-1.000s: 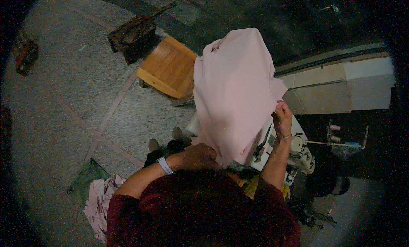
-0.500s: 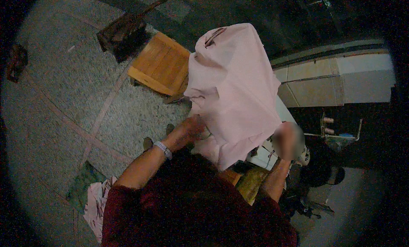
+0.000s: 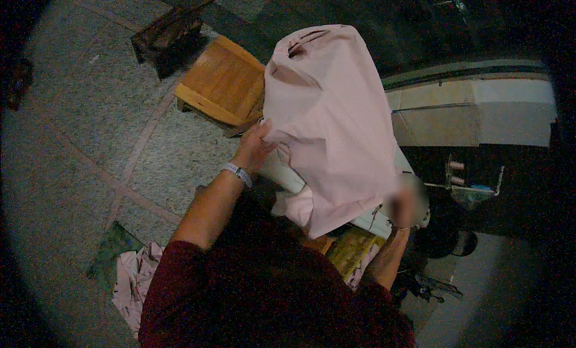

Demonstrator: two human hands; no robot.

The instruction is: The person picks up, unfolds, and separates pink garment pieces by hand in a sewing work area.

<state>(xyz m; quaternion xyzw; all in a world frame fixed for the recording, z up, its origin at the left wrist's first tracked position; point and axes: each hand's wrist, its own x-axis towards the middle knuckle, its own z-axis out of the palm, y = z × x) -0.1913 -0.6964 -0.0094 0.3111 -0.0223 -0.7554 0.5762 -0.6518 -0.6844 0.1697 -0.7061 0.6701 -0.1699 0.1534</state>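
A person in a dark red top holds a pale pink garment [image 3: 333, 126] up over a light-coloured work surface [image 3: 288, 175], the cloth filling the centre of the view and hanging in soft folds. The left hand [image 3: 255, 147], a white band at its wrist, sits at the garment's nine o'clock edge with fingers closed on the fabric. The right hand [image 3: 403, 205], at about five o'clock of the cloth, is blurred; whether its fingers pinch the hem cannot be told. The fabric looks thin, light and limp, likely to sag and slip unless taken by a seam or edge with both hands. A low wooden stool [image 3: 221, 81] stands on the speckled floor at eleven o'clock; more pink cloth [image 3: 133, 277] lies heaped at seven o'clock.
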